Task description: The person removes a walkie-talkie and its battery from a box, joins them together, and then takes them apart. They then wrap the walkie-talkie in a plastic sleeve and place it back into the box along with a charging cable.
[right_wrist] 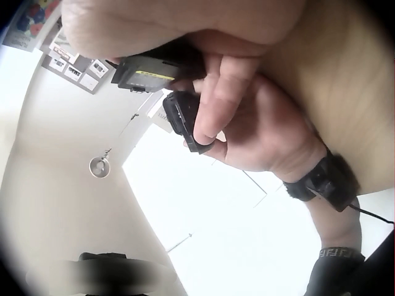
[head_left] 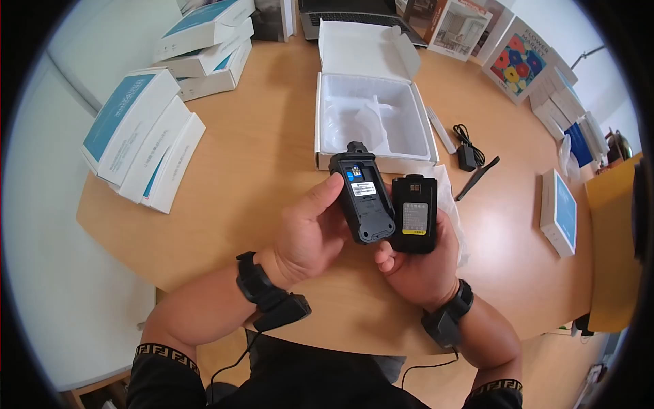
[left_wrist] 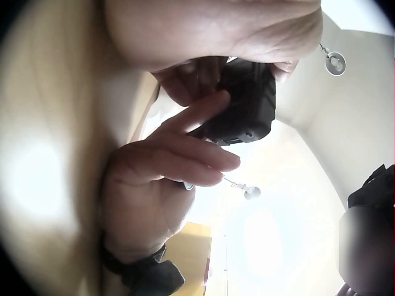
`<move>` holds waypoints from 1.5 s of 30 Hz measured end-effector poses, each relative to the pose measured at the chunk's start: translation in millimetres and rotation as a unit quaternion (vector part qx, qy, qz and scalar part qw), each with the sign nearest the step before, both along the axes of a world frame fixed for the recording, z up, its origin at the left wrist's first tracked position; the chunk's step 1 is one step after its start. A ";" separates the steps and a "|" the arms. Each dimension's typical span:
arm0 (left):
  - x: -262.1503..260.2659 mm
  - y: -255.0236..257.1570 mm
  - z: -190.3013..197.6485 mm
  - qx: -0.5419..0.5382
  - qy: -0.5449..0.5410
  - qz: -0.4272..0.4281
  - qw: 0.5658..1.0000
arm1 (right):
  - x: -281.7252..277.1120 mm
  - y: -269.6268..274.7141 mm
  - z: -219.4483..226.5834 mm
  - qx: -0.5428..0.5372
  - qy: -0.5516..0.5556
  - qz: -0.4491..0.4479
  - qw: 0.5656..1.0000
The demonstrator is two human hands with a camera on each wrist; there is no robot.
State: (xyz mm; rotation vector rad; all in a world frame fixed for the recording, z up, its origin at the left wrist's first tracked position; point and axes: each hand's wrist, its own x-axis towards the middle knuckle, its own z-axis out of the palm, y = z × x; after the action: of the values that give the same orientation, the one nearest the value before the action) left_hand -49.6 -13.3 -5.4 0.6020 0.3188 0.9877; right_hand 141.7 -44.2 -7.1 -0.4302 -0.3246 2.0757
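Note:
My left hand (head_left: 310, 235) grips a black handheld two-way radio (head_left: 364, 204), its thumb on the side edge. The radio's back faces up with the battery bay exposed, showing a white label and a small blue-and-gold patch. In my right hand (head_left: 432, 269) is a black battery pack (head_left: 414, 217) with a grey label and yellow strip, contacts at its top. The two pieces are side by side, their edges close together in the head view. In the right wrist view, fingers of the right hand (right_wrist: 225, 98) reach toward the radio (right_wrist: 185, 117).
An open white box (head_left: 375, 160) with a moulded tray stands just beyond the hands. To its right lie a charger with coiled cable (head_left: 469, 155) and a black strap (head_left: 478, 177). White-and-blue boxes (head_left: 146, 136) are stacked at left; another box (head_left: 558, 213) stands at right.

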 end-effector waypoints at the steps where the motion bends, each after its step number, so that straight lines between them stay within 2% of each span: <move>1: 0.7 -0.1 0.0 -0.002 0.002 0.013 1.000 | 0.6 0.7 -0.9 -0.001 0.001 -0.002 1.000; 6: 0.6 2.0 -4.6 0.010 0.000 0.010 1.000 | 2.0 1.4 -2.0 -0.013 0.019 0.016 1.000; 11: 1.8 1.2 -3.4 -0.001 0.007 0.044 0.999 | 1.4 2.2 -0.5 -0.021 0.048 0.025 0.998; 13: 2.2 1.0 -2.8 -0.002 0.004 0.047 0.999 | -1.6 1.1 8.5 -0.059 -0.038 0.001 0.998; 14: 2.4 1.0 -2.8 -0.003 0.001 0.050 0.999 | -0.4 1.5 5.6 -0.060 -0.037 0.000 0.997; 16: 1.5 1.9 -3.0 -0.004 0.000 0.046 0.999 | 2.5 3.2 -2.7 -0.018 0.037 0.026 0.999; 17: 0.4 2.0 -2.8 -0.004 0.000 0.042 0.999 | 2.7 3.2 -3.0 -0.019 0.039 0.028 0.999; 25: 0.4 3.4 -2.9 -0.003 -0.012 0.037 0.999 | 1.5 2.9 -1.6 -0.004 0.003 0.022 1.000; 45: 3.7 1.9 2.0 -0.018 0.027 0.048 0.998 | -1.3 4.1 -2.3 0.013 0.016 0.025 0.999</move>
State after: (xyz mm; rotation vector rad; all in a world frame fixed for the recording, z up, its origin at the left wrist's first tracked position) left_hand -45.8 -11.4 -3.5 0.5860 0.4159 1.0563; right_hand 140.3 -40.1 -9.4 -0.3753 -0.3463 2.1233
